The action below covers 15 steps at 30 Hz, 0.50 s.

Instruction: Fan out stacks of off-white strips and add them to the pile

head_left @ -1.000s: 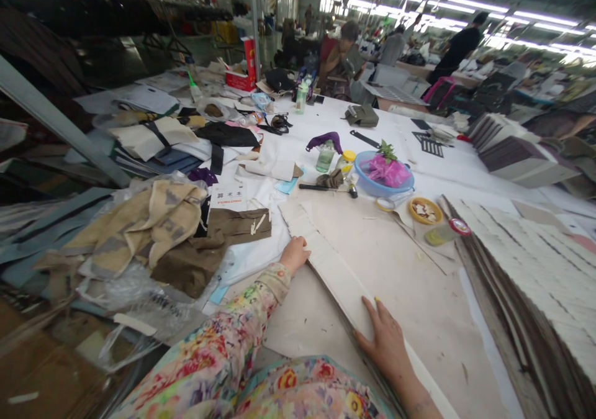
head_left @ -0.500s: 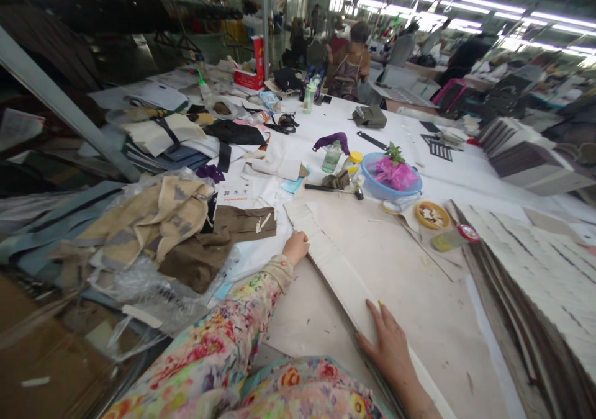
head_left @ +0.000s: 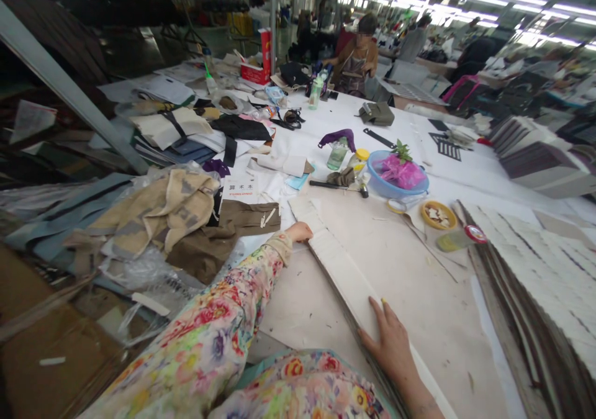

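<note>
A long, narrow white strip [head_left: 342,270] runs diagonally across the work surface, with brownish layers showing along its left edge. My left hand [head_left: 300,231] is closed at that edge near the far end, its fingertips pressed together on the strip. Nearer my body, my right hand [head_left: 390,338] lies flat on the strip with fingers spread and the thumb over the left edge. Beyond the strip's far end lies a hammer [head_left: 338,186] with a black handle. Left of my left hand is folded brown cloth [head_left: 246,215].
On the right stand a blue basin [head_left: 400,186] with a pink bag, a yellow dish [head_left: 438,215], a lidded jar [head_left: 460,239] and a tall stack of white-topped strips [head_left: 535,270]. Cloth and plastic heap up on the left [head_left: 162,211]. A person [head_left: 361,59] sits across the table.
The camera view has shifted a little. My left hand is slightly farther along the strip's edge, its wrist lower and flatter. My right hand stays flat on the strip.
</note>
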Motion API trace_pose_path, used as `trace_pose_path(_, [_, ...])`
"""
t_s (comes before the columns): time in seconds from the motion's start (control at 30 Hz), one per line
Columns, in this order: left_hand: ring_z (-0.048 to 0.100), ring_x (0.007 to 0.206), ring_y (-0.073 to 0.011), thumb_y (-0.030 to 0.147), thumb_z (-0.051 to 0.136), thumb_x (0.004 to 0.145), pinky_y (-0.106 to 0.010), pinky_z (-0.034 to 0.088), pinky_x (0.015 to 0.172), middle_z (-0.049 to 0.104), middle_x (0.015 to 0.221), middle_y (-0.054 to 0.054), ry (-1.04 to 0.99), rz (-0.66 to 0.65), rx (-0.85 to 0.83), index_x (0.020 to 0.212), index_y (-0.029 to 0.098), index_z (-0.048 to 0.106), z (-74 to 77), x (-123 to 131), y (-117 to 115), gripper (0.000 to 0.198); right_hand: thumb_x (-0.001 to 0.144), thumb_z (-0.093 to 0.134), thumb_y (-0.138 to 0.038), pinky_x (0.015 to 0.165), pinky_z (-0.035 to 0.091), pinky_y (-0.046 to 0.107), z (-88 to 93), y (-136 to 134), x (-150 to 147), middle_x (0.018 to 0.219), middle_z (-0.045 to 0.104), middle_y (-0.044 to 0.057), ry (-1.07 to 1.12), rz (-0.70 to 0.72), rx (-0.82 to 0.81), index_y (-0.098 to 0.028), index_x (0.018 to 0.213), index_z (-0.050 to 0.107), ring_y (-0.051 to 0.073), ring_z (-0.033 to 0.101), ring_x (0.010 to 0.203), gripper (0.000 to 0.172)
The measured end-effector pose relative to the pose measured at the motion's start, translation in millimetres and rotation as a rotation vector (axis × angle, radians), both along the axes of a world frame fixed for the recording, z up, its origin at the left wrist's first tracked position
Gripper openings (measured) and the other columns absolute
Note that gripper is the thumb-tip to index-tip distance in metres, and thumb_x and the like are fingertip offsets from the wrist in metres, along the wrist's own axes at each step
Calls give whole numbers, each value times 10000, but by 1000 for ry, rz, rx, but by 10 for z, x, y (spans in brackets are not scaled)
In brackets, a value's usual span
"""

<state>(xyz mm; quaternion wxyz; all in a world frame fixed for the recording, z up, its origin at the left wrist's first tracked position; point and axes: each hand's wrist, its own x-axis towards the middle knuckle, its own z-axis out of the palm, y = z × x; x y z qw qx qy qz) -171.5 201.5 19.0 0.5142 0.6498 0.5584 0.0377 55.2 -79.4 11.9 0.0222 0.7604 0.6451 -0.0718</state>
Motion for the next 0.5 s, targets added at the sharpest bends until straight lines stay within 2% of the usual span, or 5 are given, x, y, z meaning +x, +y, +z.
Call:
trace_pose_path(0.2, [445,462,-69,216,537,714,-176,344,446,532,525,6,-138,6,-142,710,100,603,100,9,78,134,732,440,-429,918,359,423,2,2,7,1325,321,149,30,5,6,-214,1300,256,275,347,1201,635])
trace_pose_path(0.33, [507,533,-69,336,488,782,-171,389,501,587,633,-9,-287,18,-237,792,124,599,194,21,138,240,731,442,-430,918,361,427,13,11,13,1318,330,160,40,4,1,-206,1300,257,279,354,1197,638])
trace_pose_path(0.43, [546,621,-93,475,535,731,-196,434,576,618,737,-36,-509,32,-371,816,132,608,217,28,87,360,729,446,-437,918,362,432,19,18,18,1316,331,166,42,6,-4,-202,1299,258,283,358,1194,645])
trace_pose_path(0.5, [567,711,-128,489,608,663,-226,458,631,628,810,-53,-669,65,-451,836,136,608,165,47,-47,393,734,443,-438,923,359,434,17,22,18,1315,334,168,45,8,-4,-201,1299,259,283,360,1194,641])
